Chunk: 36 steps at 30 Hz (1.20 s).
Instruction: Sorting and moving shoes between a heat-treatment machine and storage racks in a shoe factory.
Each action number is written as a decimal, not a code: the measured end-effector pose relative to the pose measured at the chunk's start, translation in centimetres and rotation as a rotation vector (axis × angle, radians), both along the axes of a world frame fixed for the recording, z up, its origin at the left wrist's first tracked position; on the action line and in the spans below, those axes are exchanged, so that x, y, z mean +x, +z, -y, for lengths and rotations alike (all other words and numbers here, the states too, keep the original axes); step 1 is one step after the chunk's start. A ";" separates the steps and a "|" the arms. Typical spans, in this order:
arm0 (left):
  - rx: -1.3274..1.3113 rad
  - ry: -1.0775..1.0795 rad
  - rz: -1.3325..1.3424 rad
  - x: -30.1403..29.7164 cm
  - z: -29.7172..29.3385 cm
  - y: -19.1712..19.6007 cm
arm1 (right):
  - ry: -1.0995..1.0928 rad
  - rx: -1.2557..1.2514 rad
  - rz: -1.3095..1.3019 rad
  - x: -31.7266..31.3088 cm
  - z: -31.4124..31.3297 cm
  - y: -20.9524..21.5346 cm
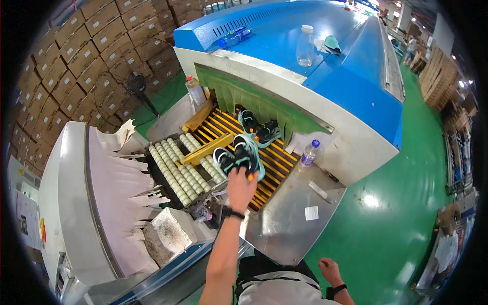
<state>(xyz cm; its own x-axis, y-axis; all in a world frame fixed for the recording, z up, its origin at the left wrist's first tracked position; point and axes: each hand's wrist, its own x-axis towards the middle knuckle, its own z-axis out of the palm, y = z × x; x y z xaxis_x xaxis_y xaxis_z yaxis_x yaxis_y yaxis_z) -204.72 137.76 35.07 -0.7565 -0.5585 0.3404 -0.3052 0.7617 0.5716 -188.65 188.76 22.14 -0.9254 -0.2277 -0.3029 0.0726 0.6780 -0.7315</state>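
Observation:
Near the middle of the conveyor, my left hand (241,191) reaches forward with its fingers closed over the near end of a black sneaker (245,152) with a pale teal sole. Against its left side lies a matching sneaker (223,159); my fingers partly hide where the two meet. Farther back, another pair of black and teal sneakers (248,122) sits by the green curtain (254,101) of the blue and white machine. My right hand (331,271) hangs low at my right side, its fingers curled and nothing visible in them.
Yellow slats (274,170) and white rollers (175,173) are parted by a yellow guide bar (207,148). A water bottle (309,153) stands at the metal side table (277,223). To the left is a machine with a strip curtain (119,190); stacked cartons (84,56) rise behind.

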 end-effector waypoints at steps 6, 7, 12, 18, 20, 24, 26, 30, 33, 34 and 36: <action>-0.108 -0.122 0.072 -5.7 3.5 -8.9 | 0.119 0.036 0.116 -4.0 -2.7 -1.7; -0.087 -0.178 0.048 -4.9 2.8 -8.8 | 0.197 0.017 0.098 -3.9 -3.1 -2.1; 0.197 -0.203 -0.083 4.6 -9.6 -3.4 | 0.650 0.078 0.117 -10.8 -6.3 -7.7; 0.509 0.191 0.177 35.3 -25.7 -15.4 | 1.112 0.187 0.223 -14.0 -5.0 -13.8; 0.729 0.488 0.416 47.8 -33.3 -18.9 | 1.464 0.269 -0.038 -13.2 -2.9 -14.2; 1.025 1.332 0.272 65.5 -51.1 -22.7 | 1.601 0.437 0.115 -8.8 1.8 -11.3; 1.004 1.676 0.252 71.7 -59.0 -24.9 | 1.756 0.374 0.043 -4.2 4.1 -9.9; 1.208 1.965 -0.192 78.3 -70.1 -27.0 | 1.771 0.693 0.212 7.6 7.9 -12.5; 1.315 1.776 -0.283 83.0 -68.5 -28.1 | 1.900 0.306 0.015 11.3 12.0 -19.1; 1.312 1.690 -0.354 85.4 -67.9 -27.7 | 1.788 0.358 -0.043 15.9 13.0 -19.7; 1.329 1.767 -0.496 89.9 -66.6 -28.3 | 1.771 0.276 0.176 25.0 16.9 -18.3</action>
<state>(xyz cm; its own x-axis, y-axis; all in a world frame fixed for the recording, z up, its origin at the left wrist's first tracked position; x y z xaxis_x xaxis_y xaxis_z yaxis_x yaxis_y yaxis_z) -114.80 204.37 6.76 0.5871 -0.3564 -0.7268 0.2523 -0.7726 0.5826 -163.61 171.91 3.85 0.3796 -0.7386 -0.5572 -0.7422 0.1165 -0.6600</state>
